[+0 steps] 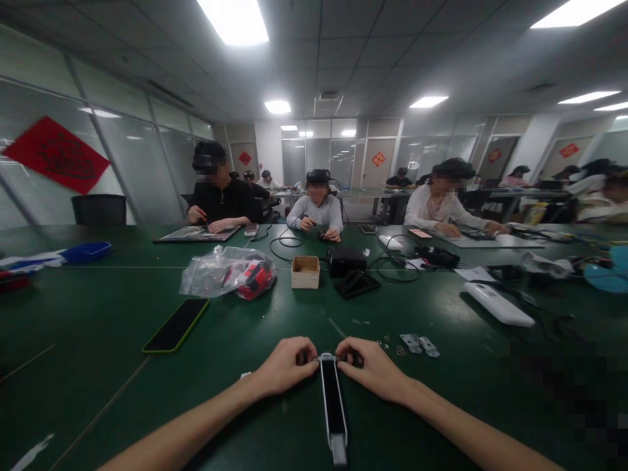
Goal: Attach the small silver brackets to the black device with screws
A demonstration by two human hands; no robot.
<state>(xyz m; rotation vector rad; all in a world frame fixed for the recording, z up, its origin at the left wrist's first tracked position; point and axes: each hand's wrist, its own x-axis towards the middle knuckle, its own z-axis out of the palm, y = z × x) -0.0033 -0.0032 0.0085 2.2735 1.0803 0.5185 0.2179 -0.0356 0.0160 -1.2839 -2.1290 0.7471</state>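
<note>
A long, narrow bar with a silver frame and black middle [333, 396] lies on the green table, pointing away from me, with a grey block at its near end. At the left side of its far end, my left hand [289, 364] is closed, thumb and fingers pinched against the edge. Opposite it, my right hand [375, 367] pinches the right side of the same end. Any small part between the fingertips is too hidden to name. Several metal brackets [419, 345] and tiny metal pieces [386, 343] lie beyond my right hand.
A green-edged phone [177, 325] lies at left, near a plastic bag with red and black contents [233, 271]. Ahead stand a small wooden box [305, 272] and a black box [346, 260]. A white device [498, 303] and cables lie right. Several people work across the table.
</note>
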